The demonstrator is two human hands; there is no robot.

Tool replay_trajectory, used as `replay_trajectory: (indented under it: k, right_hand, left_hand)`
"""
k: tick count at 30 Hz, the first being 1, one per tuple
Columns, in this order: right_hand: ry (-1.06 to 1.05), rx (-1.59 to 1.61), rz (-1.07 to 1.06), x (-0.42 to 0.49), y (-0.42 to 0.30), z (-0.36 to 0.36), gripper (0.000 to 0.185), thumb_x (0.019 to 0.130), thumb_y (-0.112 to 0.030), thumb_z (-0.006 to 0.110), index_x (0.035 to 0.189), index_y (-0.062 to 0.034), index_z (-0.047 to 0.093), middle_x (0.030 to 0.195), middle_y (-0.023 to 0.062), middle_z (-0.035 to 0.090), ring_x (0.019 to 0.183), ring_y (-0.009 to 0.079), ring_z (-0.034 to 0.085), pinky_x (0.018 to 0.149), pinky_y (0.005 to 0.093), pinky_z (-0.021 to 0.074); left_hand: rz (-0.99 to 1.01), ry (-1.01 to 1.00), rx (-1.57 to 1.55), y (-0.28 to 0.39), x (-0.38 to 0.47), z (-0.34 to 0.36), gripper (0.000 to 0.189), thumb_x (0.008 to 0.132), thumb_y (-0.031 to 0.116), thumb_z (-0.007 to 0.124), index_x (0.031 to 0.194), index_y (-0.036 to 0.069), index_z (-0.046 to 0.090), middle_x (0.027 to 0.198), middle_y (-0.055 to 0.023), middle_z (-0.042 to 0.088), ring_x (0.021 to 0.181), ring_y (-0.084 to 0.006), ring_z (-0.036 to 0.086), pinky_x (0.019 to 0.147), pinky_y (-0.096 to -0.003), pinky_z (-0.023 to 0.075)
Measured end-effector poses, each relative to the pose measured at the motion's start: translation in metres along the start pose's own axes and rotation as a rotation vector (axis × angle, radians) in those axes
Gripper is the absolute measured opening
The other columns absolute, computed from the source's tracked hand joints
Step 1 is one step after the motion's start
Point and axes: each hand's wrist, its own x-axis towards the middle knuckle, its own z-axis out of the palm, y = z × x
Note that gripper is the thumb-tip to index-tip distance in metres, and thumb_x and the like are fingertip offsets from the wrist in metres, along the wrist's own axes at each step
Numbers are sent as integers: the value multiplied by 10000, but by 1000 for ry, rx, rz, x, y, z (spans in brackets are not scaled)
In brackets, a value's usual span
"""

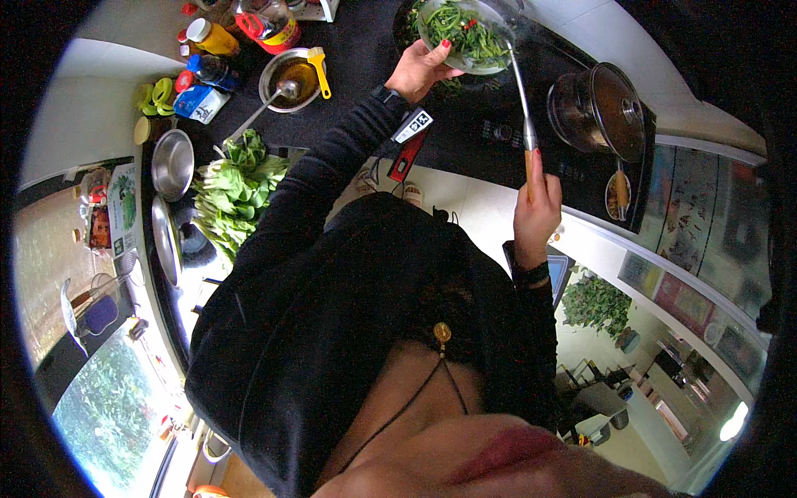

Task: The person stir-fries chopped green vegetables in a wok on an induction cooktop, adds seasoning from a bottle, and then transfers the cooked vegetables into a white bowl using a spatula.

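At the top of the view my left hand [422,68] grips the rim of a pale plate [429,32] of cooked leafy greens [467,31] with bits of red. My right hand [538,211] is closed around the wooden handle of a metal cooking utensil [522,93], whose far end reaches the plate's right edge. The shape of that end is hard to make out. Beneath the plate lies a dark wok [406,25], mostly hidden, with more greens showing at its edge.
A lidded pot [585,112] stands right of the plate. On the left are a steel bowl [264,84] of dark liquid with a ladle [287,91] and yellow brush [319,68], sauce bottles [268,25], raw leafy greens [233,193] and an empty steel bowl [173,165].
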Motion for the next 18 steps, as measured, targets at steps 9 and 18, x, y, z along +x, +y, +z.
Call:
replay_trajectory:
  k: [9,18]
  right_hand:
    - [-50,165,38,25,-12,-3,611,793,58,587,1345,-191,514,823,72,466,705,198,515,625,306,450]
    - [-106,13,-84,26,-3,-10,627,759,12,623,1316,-264,537,810,49,484,746,211,544,643,347,486]
  left_hand:
    - [76,21,65,11,-10,1,381,946,213,552,1270,32,464,1166,-101,590,1018,-224,607,833,-372,560]
    - [24,7,-18,11,-13,-5,441,945,270,546,1277,-1,442,1172,-137,587,1033,-253,608,842,-386,558]
